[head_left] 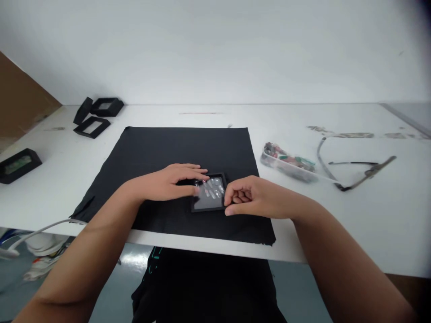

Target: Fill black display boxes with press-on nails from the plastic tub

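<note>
A flat black box [208,208] with a dark inner panel lies on the black cloth [188,148], in front of me. Several clear, shiny press-on nails [213,188] show inside it, a few with small red marks. My left hand [171,181] reaches over the box's left side, fingers stretched out and thumb apart, the tips touching its upper left part. At the box's right edge, my right hand [251,195] is closed, fingers curled and thumb and forefinger pinched at the lower right corner. My left fingers partly hide the box's upper left corner.
Several black window boxes [108,107] stand at the back left, and another black box [20,165] lies at the left edge. To the right are a clear plastic tray [289,166] of small items and a pair of glasses [363,177]. A white cable [43,229] hangs over the table's front left.
</note>
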### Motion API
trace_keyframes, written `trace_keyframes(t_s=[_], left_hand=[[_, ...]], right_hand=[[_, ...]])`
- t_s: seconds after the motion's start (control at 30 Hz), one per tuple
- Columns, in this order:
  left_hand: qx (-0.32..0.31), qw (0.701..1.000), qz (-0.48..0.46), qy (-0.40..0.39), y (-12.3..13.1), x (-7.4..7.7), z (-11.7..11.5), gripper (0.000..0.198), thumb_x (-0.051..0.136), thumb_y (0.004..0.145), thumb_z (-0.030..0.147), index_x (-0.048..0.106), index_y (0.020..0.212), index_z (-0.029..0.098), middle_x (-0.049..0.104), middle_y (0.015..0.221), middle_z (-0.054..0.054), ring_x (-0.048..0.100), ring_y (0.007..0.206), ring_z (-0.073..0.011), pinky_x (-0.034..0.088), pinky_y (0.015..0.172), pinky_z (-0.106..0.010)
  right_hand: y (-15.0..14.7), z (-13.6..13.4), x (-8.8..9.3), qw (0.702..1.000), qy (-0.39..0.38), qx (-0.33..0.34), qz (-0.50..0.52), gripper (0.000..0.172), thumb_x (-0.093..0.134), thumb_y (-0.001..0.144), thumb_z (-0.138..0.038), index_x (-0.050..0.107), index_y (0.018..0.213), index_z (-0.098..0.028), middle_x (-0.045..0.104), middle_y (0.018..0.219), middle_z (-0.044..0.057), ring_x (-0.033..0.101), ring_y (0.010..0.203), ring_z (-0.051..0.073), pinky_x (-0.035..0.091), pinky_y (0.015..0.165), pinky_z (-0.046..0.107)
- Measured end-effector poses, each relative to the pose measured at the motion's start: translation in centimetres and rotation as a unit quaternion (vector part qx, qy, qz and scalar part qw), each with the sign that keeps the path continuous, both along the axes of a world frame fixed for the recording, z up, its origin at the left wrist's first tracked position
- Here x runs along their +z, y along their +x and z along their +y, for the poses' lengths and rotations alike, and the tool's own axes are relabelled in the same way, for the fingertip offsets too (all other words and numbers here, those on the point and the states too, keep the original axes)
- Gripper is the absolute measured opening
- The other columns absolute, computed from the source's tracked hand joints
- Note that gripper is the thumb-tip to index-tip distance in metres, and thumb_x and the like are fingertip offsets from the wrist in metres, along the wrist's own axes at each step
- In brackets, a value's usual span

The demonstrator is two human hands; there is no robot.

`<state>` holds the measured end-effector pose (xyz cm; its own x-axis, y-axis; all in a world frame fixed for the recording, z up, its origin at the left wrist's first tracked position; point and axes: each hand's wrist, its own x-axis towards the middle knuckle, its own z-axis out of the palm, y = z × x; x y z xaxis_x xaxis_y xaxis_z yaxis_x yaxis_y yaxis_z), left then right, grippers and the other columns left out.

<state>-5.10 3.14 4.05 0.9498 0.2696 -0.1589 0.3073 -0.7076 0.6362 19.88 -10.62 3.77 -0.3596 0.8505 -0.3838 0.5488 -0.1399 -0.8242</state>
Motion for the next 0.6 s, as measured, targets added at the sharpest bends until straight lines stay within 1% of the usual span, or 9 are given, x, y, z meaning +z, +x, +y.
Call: trace_keyframes(t_s=[0.07, 0.13, 0.3, 0.4, 0.5, 0.6], left_hand=[[0.012, 1.0, 0.002, 0.023, 0.1, -0.2, -0.4, 0.058, 0.065, 0.089, 0.054, 0.055, 0.141, 0.031, 0.048, 0.156, -0.003, 0.035, 0.151, -0.0256, 0.027, 0.126, -0.049], [0.013, 0.999, 0.006, 0.035, 0.2, -0.4, -0.6, 0.066, 0.07, 0.084, 0.058, 0.054, 0.143, 0.031, 0.045, 0.158, -0.003, 0.035, 0.151, -0.0269, 0.029, 0.125, -0.049], [0.009, 0.997, 0.006, 0.07, 0.4, -0.9, -0.4, 0.073, 0.073, 0.082, 0.056, 0.049, 0.147, 0.032, 0.037, 0.162, -0.005, 0.038, 0.149, -0.0279, 0.031, 0.123, -0.048], [0.013, 0.996, 0.002, 0.087, 0.5, -1.0, -0.4, 0.069, 0.069, 0.086, 0.057, 0.05, 0.147, 0.03, 0.037, 0.162, -0.007, 0.039, 0.149, -0.0284, 0.031, 0.123, -0.048], [0.027, 0.994, -0.012, 0.106, 0.7, -1.3, -0.4, 0.059, 0.062, 0.091, 0.055, 0.053, 0.144, 0.031, 0.04, 0.16, -0.007, 0.038, 0.15, -0.0262, 0.03, 0.123, -0.048], [0.051, 0.991, -0.023, 0.125, 0.9, -1.8, -0.3, 0.06, 0.06, 0.091, 0.061, 0.053, 0.144, 0.032, 0.039, 0.161, -0.007, 0.038, 0.15, -0.0268, 0.029, 0.123, -0.051]], right_hand=[[-0.3, 0.2, -0.3, 1.0, 0.006, -0.014, -0.02, 0.025, 0.073, 0.08, -0.047, 0.07, 0.08, -0.023, 0.047, 0.062, -0.005, 0.041, 0.058, 0.011, 0.031, 0.054, 0.028], [-0.7, 0.4, -0.4, 0.999, -0.003, -0.016, -0.029, 0.025, 0.073, 0.08, -0.048, 0.069, 0.078, -0.023, 0.046, 0.061, -0.006, 0.04, 0.057, 0.011, 0.03, 0.053, 0.028], [-1.5, 0.8, -0.4, 0.998, 0.003, -0.043, -0.051, 0.025, 0.073, 0.079, -0.046, 0.066, 0.077, -0.022, 0.049, 0.063, -0.005, 0.042, 0.057, 0.01, 0.033, 0.054, 0.027], [-1.7, 0.9, -0.9, 0.997, 0.02, -0.056, -0.052, 0.025, 0.07, 0.082, -0.047, 0.065, 0.082, -0.022, 0.047, 0.063, -0.006, 0.04, 0.057, 0.01, 0.033, 0.053, 0.026], [-1.7, 0.6, -1.1, 0.993, 0.069, -0.063, -0.071, 0.029, 0.067, 0.085, -0.05, 0.067, 0.097, -0.024, 0.046, 0.065, -0.006, 0.042, 0.057, 0.011, 0.033, 0.054, 0.027], [-2.3, -1.0, -0.1, 0.978, 0.161, -0.111, -0.074, 0.028, 0.061, 0.092, -0.051, 0.067, 0.106, -0.027, 0.048, 0.066, -0.004, 0.045, 0.058, 0.013, 0.037, 0.054, 0.029]])
